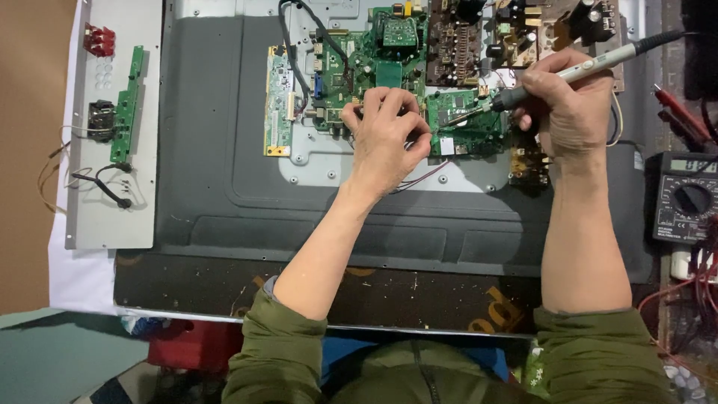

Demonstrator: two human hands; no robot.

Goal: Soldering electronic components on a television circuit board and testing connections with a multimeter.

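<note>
- Head view, taken left to right; places are given relative to the green main board [374,67] mounted on the grey back panel [209,150] of an opened flat screen.
- Far left of the main board: a pale grey strip [112,187] is laid out, carrying a narrow green board [126,105], a red clip-like part [99,39] and loose black leads.
- At the main board's left edge: a pale upright label-like board [280,101] with a yellow lower corner is seen; its print is too small to tell.
- On the main board's lower edge: the left hand [385,131] is clenched, fingertips pressed down on something hidden beneath them.
- Just right of the main board: a soldering iron [576,71] is grasped pen-style in the right hand [568,105], its tip set on a smaller green board [467,123].
- Step judged: a joint is being soldered; next, a steady tip and a held-down board appear called for.
- Far right: a dark multimeter [688,198] and red probes [680,112] are lying.
</note>
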